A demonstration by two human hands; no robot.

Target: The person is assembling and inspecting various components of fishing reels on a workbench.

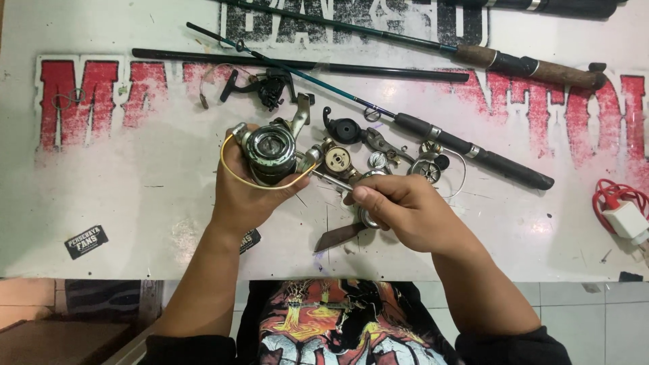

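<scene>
While the left hand (247,189) grips the fishing reel body (270,150) from below, its fingers are wrapped closed around the housing, holding it raised above the white table (135,223). A yellow bail wire (233,177) loops around the lower edge of the reel and over the hand. The reel's metal foot (301,113) points up and away from the person.

The right hand (405,213) is closed in a pinch around a thin metal tool (331,180), thumb on top. The tool's tip touches the right side of the reel body. A flat dark blade (338,236) lies on the table under this hand; whether the hand touches it cannot be told.

Loose reel parts lie just beyond both hands: a round gear housing (338,161), a black side cover (345,130), a spool (427,169) and a black handle assembly (267,86). Three fishing rods (466,145) lie across the far half of the table. A red cable with a white charger (625,216) rests at the right edge. A black sticker (86,241) sits near the left front edge.
</scene>
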